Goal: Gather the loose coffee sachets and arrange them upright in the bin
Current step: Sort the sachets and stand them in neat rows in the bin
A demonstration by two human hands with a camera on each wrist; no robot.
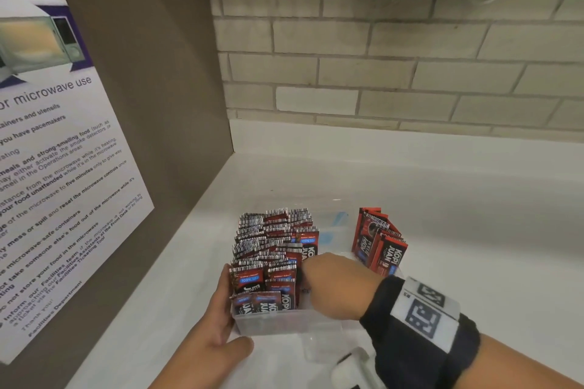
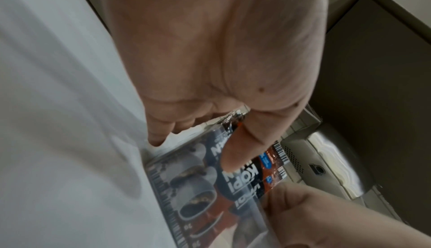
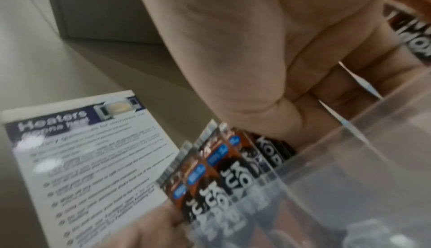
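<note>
Head view: a clear bin [image 1: 271,324] sits on the white counter [image 1: 458,215] near the left wall, already well filled. A dense block of sachets [image 1: 268,249] stands upright along its left side, and a smaller batch [image 1: 379,243] leans tilted against the right wall, with a bare gap between them. No loose sachets show on the counter, so gathering looks done; what seems left is closing that gap and straightening the leaning batch. The left hand [image 1: 218,322] steadies the bin, fingers laid along its left wall and thumb at the near corner, gripping nothing else. The right hand [image 1: 335,284] reaches down into the gap beside the packed block; its fingertips are hidden here. The right wrist view adds that its fingers [image 3: 349,78] are curled down inside the bin next to the sachets, though whether they pinch one I cannot tell. The left wrist view alone shows the left thumb [image 2: 242,148] pressed flat on the clear wall over the printed sachet fronts.
</note>
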